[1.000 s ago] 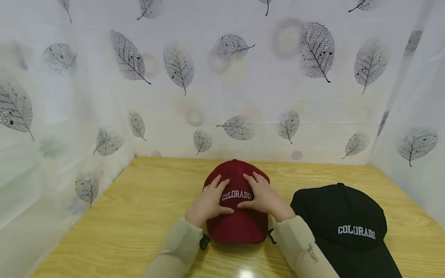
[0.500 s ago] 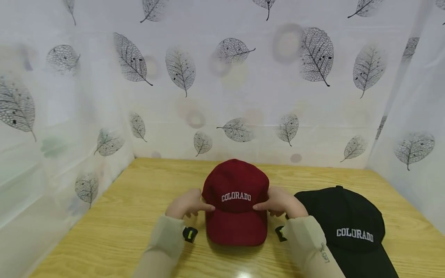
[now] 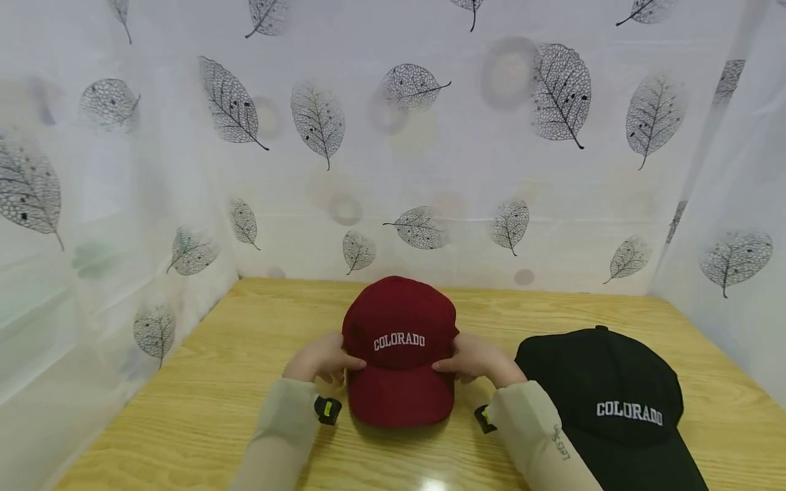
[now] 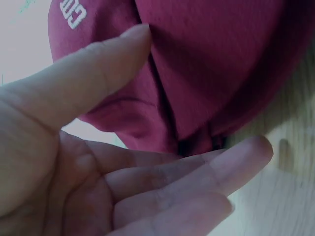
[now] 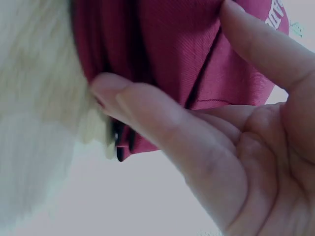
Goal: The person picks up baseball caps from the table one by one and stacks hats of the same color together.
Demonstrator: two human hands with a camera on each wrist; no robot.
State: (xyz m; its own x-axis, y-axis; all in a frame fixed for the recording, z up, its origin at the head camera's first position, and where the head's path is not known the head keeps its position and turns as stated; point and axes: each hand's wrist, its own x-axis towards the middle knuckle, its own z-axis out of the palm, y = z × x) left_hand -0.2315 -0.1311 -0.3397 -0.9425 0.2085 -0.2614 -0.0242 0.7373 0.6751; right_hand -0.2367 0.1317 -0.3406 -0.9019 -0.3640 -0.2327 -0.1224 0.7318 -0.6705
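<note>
A dark red baseball cap (image 3: 399,320), "COLORADO" in white across its front, sits on the wooden table with its brim facing me. My left hand (image 3: 322,360) holds the cap's left side, thumb over the seam where crown meets brim. On the opposite side my right hand (image 3: 482,360) grips the cap in the same way. The left wrist view shows the thumb on the red cloth (image 4: 211,64) and the fingers along the cap's lower edge. In the right wrist view the fingers reach around the red cap (image 5: 172,44) near its back edge; some fingertips are hidden.
A black "COLORADO" cap (image 3: 604,389) lies to the right on the wooden table (image 3: 202,416), close to my right forearm. White sheeting with a leaf print (image 3: 417,136) walls in the back and both sides.
My hands have come down from the crown's front to the cap's two sides. Between them the red cap has shifted slightly left. The black cap stays put.
</note>
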